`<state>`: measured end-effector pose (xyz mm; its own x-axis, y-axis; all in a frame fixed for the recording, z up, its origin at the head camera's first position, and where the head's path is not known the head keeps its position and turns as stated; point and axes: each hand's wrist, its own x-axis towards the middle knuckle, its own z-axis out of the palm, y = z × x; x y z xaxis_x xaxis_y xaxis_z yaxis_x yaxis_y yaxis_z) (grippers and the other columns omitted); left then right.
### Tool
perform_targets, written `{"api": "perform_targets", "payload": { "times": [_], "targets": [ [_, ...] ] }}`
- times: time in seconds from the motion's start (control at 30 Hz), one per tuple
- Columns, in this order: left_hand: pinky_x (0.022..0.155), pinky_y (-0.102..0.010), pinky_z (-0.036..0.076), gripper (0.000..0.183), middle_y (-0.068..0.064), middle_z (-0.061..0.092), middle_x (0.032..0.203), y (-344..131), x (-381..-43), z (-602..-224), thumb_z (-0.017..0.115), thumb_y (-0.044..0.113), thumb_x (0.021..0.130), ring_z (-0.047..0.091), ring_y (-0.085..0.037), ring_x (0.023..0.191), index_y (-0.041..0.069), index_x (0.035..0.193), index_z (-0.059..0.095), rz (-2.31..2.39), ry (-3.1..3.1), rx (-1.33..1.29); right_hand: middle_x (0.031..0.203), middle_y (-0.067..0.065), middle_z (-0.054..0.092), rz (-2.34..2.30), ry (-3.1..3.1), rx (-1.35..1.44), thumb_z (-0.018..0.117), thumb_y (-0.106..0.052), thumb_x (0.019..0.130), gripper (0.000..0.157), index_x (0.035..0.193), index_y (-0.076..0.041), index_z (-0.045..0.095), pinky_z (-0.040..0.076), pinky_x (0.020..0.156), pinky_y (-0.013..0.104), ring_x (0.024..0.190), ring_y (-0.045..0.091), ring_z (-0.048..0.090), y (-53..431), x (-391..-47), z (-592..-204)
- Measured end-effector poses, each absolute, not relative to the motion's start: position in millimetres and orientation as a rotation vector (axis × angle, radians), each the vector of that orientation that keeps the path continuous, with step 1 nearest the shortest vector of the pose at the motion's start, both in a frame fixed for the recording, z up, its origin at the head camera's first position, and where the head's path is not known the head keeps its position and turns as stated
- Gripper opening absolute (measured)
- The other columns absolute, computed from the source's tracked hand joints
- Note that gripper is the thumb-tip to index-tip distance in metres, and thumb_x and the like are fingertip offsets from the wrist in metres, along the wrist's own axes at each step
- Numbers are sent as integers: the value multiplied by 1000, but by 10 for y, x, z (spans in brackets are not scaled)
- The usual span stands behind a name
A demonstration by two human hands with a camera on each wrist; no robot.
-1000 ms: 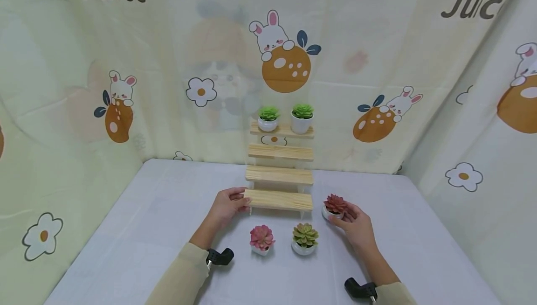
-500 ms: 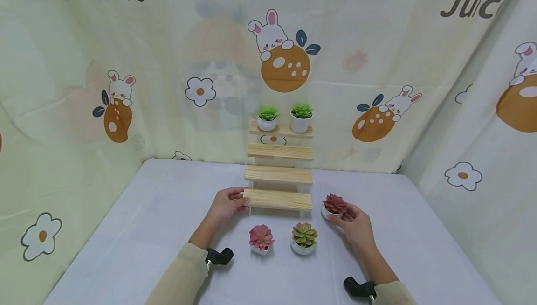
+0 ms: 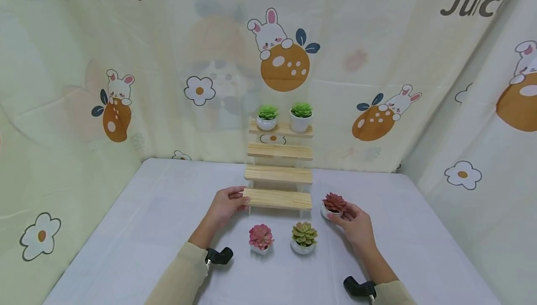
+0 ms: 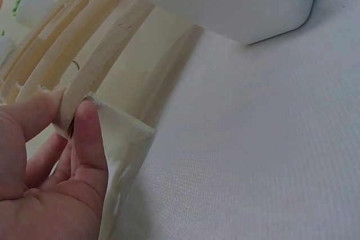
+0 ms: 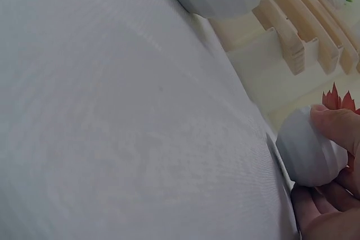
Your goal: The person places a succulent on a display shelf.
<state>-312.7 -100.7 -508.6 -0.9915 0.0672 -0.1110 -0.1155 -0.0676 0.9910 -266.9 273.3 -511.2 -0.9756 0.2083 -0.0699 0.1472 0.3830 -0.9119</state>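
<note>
A tiered wooden shelf stands at the middle of the table. My left hand pinches the left end of its lowest board between thumb and fingers. To the right of the shelf, my right hand grips the white pot of a dark red succulent, thumb on one side and fingers on the other. The pot is at the table surface. In front of the shelf stand a pink succulent and a yellow-green succulent, each in a white pot, untouched.
Two bright green potted succulents, one in a round pot and one in a taller pot, sit on the top board. A white cloth covers the table. Behind it hangs a printed curtain.
The view has shifted very slightly. Both hands keep their holds, and neither the shelf nor the plants visibly move.
</note>
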Motion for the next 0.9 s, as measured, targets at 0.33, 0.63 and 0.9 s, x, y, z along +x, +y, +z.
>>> {"api": "perform_targets", "payload": {
  "times": [0.33,0.63,0.9],
  "targets": [
    [71,-26,65,43,-15,67,102,-1018,-3130,-5100,72,-4,91,68,-13,78,-9,133,61,2205,2060,-51,150,17,55,1674,-2586,-322,87,-38,82,82,148,-4,50,54,83,8,134,28,57,2700,-2648,-5052],
    [73,-28,65,44,-16,67,104,-1022,-3138,-5106,72,-3,92,69,-15,80,-7,134,61,2189,2061,-51,148,15,57,1681,-2574,-250,87,-42,81,83,147,-5,51,52,84,5,134,25,57,2720,-2617,-4985],
    [73,-28,65,44,-16,68,104,-1023,-3133,-5091,72,-2,92,69,-14,79,-7,134,61,2189,2060,-58,150,12,55,1768,-2506,-176,87,-40,81,81,147,-8,52,52,89,5,129,10,58,2670,-2551,-4864]
  ]
}}
